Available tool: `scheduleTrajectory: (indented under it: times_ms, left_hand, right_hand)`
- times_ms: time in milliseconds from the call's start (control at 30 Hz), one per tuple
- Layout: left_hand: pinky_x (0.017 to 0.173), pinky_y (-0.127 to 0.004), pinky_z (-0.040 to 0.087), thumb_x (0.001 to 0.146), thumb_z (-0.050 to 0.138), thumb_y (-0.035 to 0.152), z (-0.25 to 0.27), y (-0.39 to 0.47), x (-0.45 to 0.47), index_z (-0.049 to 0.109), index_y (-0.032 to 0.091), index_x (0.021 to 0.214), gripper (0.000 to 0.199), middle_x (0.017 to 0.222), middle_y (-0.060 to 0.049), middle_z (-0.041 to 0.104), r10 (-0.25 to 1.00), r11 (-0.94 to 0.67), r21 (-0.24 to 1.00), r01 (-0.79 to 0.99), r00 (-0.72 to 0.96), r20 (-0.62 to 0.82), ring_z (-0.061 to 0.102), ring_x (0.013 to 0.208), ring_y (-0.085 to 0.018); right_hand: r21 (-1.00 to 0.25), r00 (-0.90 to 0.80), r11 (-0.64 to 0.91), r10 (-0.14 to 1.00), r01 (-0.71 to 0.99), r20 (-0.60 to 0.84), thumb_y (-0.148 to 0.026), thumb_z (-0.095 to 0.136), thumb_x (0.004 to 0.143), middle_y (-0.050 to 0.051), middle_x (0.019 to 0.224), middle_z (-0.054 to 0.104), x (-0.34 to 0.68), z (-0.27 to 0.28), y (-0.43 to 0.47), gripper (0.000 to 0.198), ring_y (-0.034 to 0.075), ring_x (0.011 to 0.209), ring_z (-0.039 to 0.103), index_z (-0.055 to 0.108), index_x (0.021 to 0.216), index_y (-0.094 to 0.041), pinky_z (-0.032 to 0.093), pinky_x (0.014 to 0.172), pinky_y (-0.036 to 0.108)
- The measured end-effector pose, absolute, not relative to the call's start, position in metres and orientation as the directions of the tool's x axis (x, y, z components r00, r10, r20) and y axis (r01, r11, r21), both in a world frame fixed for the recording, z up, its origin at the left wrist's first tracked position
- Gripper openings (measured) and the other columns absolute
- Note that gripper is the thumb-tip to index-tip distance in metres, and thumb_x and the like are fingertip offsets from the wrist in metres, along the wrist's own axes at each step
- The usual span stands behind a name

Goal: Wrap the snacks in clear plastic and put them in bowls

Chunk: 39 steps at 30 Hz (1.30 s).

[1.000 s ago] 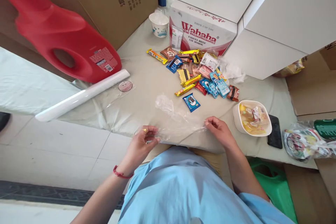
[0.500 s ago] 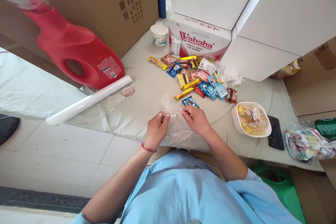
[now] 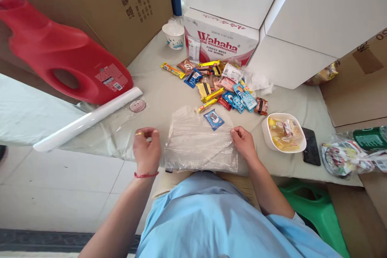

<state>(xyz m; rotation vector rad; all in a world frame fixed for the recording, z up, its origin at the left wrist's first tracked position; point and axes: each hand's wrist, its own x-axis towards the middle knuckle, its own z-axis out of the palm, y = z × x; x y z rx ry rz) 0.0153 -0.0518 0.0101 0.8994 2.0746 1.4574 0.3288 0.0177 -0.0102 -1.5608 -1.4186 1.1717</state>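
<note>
A clear plastic bag [image 3: 198, 147] lies spread out flat near the front edge of the cloth-covered surface. Its right edge is pinched between the thumb and finger of my right hand [image 3: 243, 142]. To the left of the bag, my left hand [image 3: 147, 148] hovers with curled fingers and nothing visible in them. It wears a ring and a red string bracelet. A small blue snack packet [image 3: 214, 119] is at the bag's far edge; I cannot tell if film covers it. Beyond it lies a pile of wrapped snacks [image 3: 223, 84].
A white bowl of wrapped snacks [image 3: 298, 145] and a black phone [image 3: 311, 147] are at right. Leftward lie a white roll [image 3: 87, 121] and a red jug [image 3: 75, 60]. A Wahaha box [image 3: 223, 42] and a paper cup [image 3: 174, 36] stand behind.
The bag went from bunched between my hands to spread flat. My left hand moved left, off the bag; my right hand moved right with its edge. The view shifted slightly.
</note>
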Motion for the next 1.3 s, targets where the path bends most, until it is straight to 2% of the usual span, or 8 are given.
scheduleTrajectory:
  times_ms: [133,233,300,533,667,867,1100,1300]
  left_hand:
    - [0.094,-0.041,0.046,0.095,0.059,0.034,0.03,-0.053,0.031,0.066,0.023,0.103,0.015,0.106,-0.008,0.067,0.818,0.017,0.733,0.68,-0.431,0.381,0.062,0.099,-0.026]
    - [0.112,-0.05,0.038,0.094,0.058,0.039,0.023,-0.041,0.047,0.071,0.025,0.109,0.025,0.121,-0.013,0.071,0.944,-0.193,0.63,0.753,-0.032,0.328,0.059,0.127,-0.035]
    - [0.119,-0.058,0.028,0.095,0.054,0.042,0.007,-0.031,0.05,0.071,0.025,0.12,0.035,0.139,-0.017,0.066,0.97,-0.182,0.572,0.8,0.051,0.237,0.051,0.14,-0.039]
    - [0.123,-0.067,0.015,0.105,0.032,0.044,-0.027,-0.025,0.03,0.05,0.021,0.153,0.057,0.164,-0.017,0.043,0.982,-0.167,0.339,0.926,0.124,0.146,0.04,0.151,-0.036]
    - [0.123,-0.066,0.016,0.106,0.026,0.045,-0.024,-0.026,0.03,0.049,0.017,0.155,0.061,0.164,-0.017,0.042,0.981,-0.18,0.256,0.95,0.154,0.12,0.039,0.152,-0.036]
    - [0.122,-0.066,0.021,0.106,0.025,0.046,-0.023,-0.026,0.03,0.052,0.016,0.152,0.061,0.163,-0.016,0.045,0.979,-0.186,0.242,0.952,0.158,0.13,0.041,0.151,-0.035]
    - [0.122,-0.064,0.022,0.105,0.03,0.045,-0.024,-0.026,0.029,0.056,0.02,0.148,0.057,0.161,-0.015,0.048,0.975,-0.196,0.271,0.942,0.157,0.159,0.044,0.149,-0.034]
    - [0.122,-0.064,0.021,0.106,0.03,0.044,-0.026,-0.028,0.027,0.056,0.018,0.148,0.057,0.16,-0.017,0.048,0.969,-0.211,0.268,0.94,0.166,0.181,0.044,0.149,-0.034]
  right_hand:
    - [-0.914,-0.062,-0.093,0.99,0.394,-0.128,-0.053,0.059,0.09,-0.004,0.064,0.054,0.325,-0.008,0.019,0.032,0.014,0.058,0.046,0.062,0.082,-0.022,0.036,0.055,0.026]
    - [-0.902,-0.1,-0.077,0.986,0.424,-0.131,-0.052,0.057,0.091,-0.003,0.066,0.055,0.326,-0.006,0.017,0.031,0.014,0.059,0.047,0.062,0.082,-0.022,0.037,0.057,0.026]
    - [-0.888,-0.091,-0.077,0.987,0.453,-0.132,-0.052,0.055,0.091,-0.003,0.067,0.057,0.333,-0.006,0.013,0.032,0.015,0.059,0.049,0.062,0.084,-0.022,0.039,0.057,0.027]
    - [-0.705,0.008,-0.057,0.997,0.707,-0.073,-0.048,0.049,0.097,0.003,0.072,0.064,0.383,0.017,0.017,0.028,0.024,0.067,0.06,0.065,0.087,-0.028,0.048,0.064,0.037]
    - [-0.403,-0.084,0.118,0.991,0.908,0.1,-0.032,0.051,0.098,0.012,0.111,0.07,0.39,0.047,0.072,0.026,0.03,0.105,0.063,0.07,0.111,-0.021,0.051,0.094,0.042]
    - [0.029,-0.257,0.263,0.958,0.964,-0.127,-0.033,0.077,0.083,0.02,0.147,0.053,0.377,0.056,0.162,0.077,0.038,0.13,0.05,0.047,0.152,-0.016,0.044,0.107,0.045]
    - [0.088,-0.124,0.136,0.984,0.987,-0.13,-0.019,0.046,0.098,0.015,0.124,0.072,0.39,0.073,0.176,0.041,0.029,0.11,0.066,0.06,0.137,-0.02,0.049,0.087,0.034]
    - [0.037,-0.148,0.159,0.968,0.987,-0.203,-0.028,0.054,0.1,0.013,0.115,0.073,0.392,0.066,0.149,0.025,0.027,0.106,0.066,0.069,0.118,-0.019,0.048,0.085,0.032]
